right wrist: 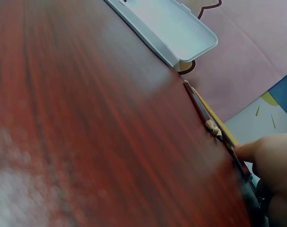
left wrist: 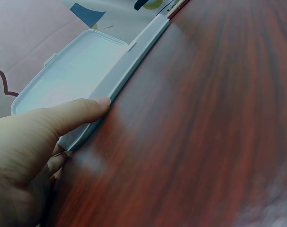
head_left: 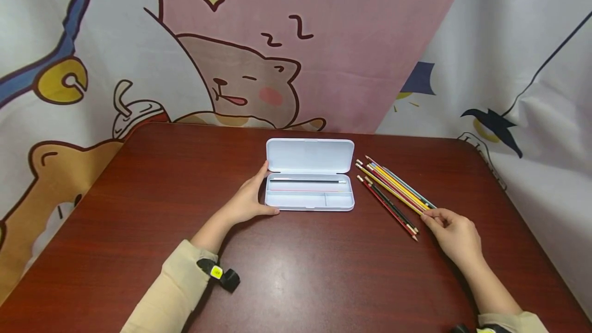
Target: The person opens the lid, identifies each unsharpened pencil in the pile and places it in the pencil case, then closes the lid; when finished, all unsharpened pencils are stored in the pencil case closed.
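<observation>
A printed cloth point(head_left: 370, 30) with a sleeping cartoon animal hangs behind a reddish-brown desk point(head_left: 296, 271). On it, near the middle, lies a white pencil case point(head_left: 296, 200), its lid point(head_left: 310, 155) raised; 1 dark pencil point(head_left: 305, 182) rests in the back compartment. The left hand point(head_left: 245, 202) has its grip spread wide at the case's left end, thumb touching the front edge, index finger by the hinge side. The right hand point(head_left: 458, 235) has its grip nearly closed, pinching the near end of a pencil bundle point(head_left: 398, 187). Just beside lie red and black pencils point(head_left: 387, 208).
</observation>
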The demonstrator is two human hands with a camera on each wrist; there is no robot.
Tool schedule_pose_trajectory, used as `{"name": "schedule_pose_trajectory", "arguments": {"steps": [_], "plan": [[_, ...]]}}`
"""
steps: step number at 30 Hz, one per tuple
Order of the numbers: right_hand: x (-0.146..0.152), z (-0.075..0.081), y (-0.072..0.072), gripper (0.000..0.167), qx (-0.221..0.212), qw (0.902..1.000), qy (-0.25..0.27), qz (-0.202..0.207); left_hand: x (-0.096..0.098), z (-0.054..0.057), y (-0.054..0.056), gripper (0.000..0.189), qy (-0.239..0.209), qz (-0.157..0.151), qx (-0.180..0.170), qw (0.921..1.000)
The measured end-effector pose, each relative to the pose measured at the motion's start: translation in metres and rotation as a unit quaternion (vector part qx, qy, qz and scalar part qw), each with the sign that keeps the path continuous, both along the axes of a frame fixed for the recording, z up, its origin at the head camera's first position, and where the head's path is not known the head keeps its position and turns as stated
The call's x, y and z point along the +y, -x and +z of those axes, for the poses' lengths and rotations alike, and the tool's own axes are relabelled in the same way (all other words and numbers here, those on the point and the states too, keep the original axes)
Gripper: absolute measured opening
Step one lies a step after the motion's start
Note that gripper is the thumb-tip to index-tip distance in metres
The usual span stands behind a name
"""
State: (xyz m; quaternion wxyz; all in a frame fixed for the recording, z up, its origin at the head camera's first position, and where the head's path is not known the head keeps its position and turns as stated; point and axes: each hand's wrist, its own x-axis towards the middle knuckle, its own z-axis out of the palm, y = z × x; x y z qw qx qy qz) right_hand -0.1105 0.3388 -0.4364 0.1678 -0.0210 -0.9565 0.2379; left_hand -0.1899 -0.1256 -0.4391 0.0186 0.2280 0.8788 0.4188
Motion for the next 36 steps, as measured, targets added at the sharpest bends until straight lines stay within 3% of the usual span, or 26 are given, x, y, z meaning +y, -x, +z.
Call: {"name": "schedule_pose_trajectory", "arguments": {"steps": [8,15,23,36], "plan": [[0.000,0.003,0.002,0.011,0.041,0.9977,0.037,-0.040,0.000,0.000,0.000,0.125,-0.003,-0.001,0.000,1.0000],[-0.003,0.005,0.003,0.006,0.080,0.9939,0.064,-0.039,-0.001,0.001,-0.001,0.124,-0.010,-0.004,0.004,0.9999],[-0.020,0.006,0.008,0.003,0.096,0.9894,0.108,0.008,-0.001,0.000,0.001,0.124,-0.005,-0.011,0.025,0.9996],[-0.070,0.006,0.038,0.004,0.094,0.9794,0.146,0.103,-0.001,0.000,0.001,0.124,0.002,-0.005,0.011,0.9999]]}}
